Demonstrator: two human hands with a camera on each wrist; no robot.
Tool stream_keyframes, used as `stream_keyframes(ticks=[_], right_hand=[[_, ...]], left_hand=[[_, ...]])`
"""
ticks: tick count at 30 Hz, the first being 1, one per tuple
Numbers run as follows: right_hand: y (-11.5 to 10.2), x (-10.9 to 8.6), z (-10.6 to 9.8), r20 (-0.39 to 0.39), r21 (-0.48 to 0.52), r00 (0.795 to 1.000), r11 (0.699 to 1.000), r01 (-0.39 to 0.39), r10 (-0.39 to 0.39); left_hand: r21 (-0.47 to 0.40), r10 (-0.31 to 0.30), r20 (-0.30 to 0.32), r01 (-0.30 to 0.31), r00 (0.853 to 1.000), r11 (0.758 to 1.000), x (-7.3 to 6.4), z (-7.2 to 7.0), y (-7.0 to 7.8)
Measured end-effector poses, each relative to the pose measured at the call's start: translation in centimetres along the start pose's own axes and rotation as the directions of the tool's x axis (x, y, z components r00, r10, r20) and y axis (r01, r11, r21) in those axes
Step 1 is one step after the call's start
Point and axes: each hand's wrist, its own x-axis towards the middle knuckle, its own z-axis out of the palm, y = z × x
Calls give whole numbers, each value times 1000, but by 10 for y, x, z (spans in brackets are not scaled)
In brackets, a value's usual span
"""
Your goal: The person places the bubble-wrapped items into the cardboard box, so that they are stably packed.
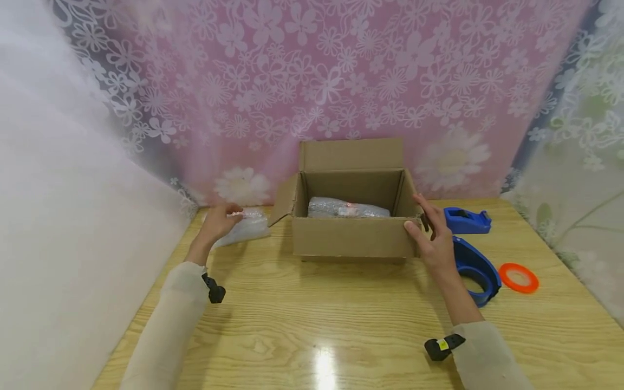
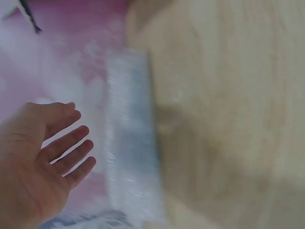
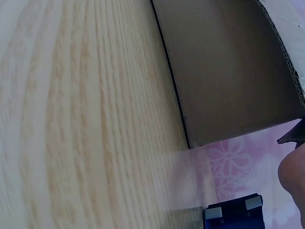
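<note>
An open cardboard box point(image 1: 356, 237) stands at the back of the table, with a bubble-wrapped item point(image 1: 348, 208) lying inside. My right hand point(image 1: 435, 244) grips the box at its front right corner, thumb on the front wall and a finger on the right rim. In the right wrist view the box point(image 3: 233, 71) fills the upper right, and only part of the hand point(image 3: 294, 179) shows at the edge. My left hand point(image 1: 220, 221) hovers by a clear bubble-wrap piece point(image 1: 251, 226) left of the box. Its fingers point(image 2: 71, 141) are loosely extended and hold nothing in the left wrist view.
Right of the box lie a small blue tape dispenser point(image 1: 467, 221), a larger blue tape dispenser point(image 1: 480, 271) and an orange ring-shaped roll point(image 1: 519, 278). A flap point(image 1: 284, 200) sticks out on the box's left. A flowered curtain point(image 1: 341, 81) hangs behind the wooden table point(image 1: 292, 325).
</note>
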Motion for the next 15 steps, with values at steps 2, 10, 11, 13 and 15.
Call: stream_keyframes(ticks=[2, 10, 11, 13, 15], right_hand=[[0, 0, 0, -3, -6, 1000, 1000, -1, 1], [-2, 0, 0, -1, 4, 1000, 1000, -22, 22], [-2, 0, 0, -1, 5, 1000, 1000, -24, 24], [-2, 1, 0, 0, 8, 1000, 1000, -27, 27], [-2, 1, 0, 0, 10, 1000, 1000, -28, 28]], left_hand=[[14, -24, 10, 23, 1000, 1000, -1, 6, -12], [84, 74, -11, -73, 997, 994, -7, 23, -47], [95, 87, -17, -85, 996, 992, -7, 24, -50], [115, 98, -17, -96, 995, 989, -8, 27, -55], [147, 109, -2, -107, 994, 983, -9, 28, -59]])
